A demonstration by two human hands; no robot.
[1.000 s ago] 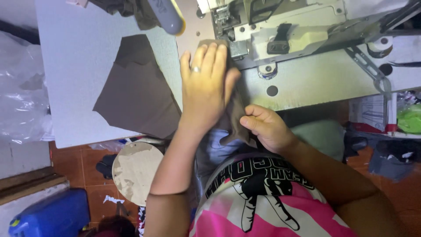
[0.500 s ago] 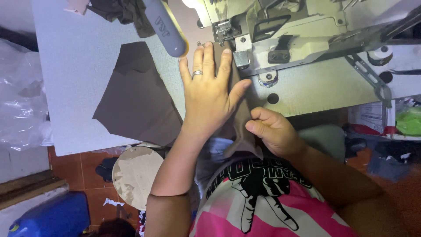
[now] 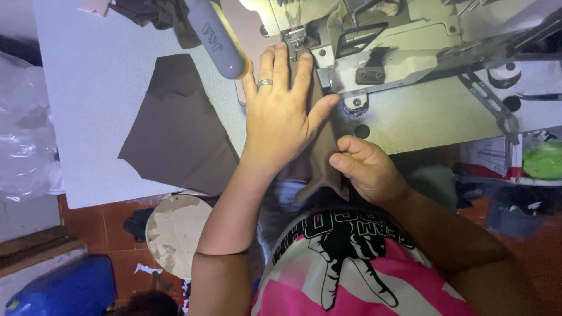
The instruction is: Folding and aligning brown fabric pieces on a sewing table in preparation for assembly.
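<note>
My left hand (image 3: 281,114), with a ring on one finger, lies flat with spread fingers on a brown fabric strip (image 3: 324,155), pressing it onto the table just before the presser foot (image 3: 298,36) of a sewing machine (image 3: 392,41). Fingertips reach almost to the foot. My right hand (image 3: 366,167) pinches the near edge of the same strip, which hangs off the table's front edge toward my lap. A second, larger brown fabric piece (image 3: 178,131) lies flat on the table to the left.
The white table (image 3: 88,105) ends at a front edge near my body. A grey cylindrical handle (image 3: 216,38) juts over the table beside my left hand. Clear plastic bags (image 3: 23,134) sit left; a round stool (image 3: 175,231) and blue container (image 3: 58,289) stand on the floor.
My left hand has slid forward along the strip toward the presser foot, and my right hand followed, feeding the fabric in. The view shifted so the table sits lower.
</note>
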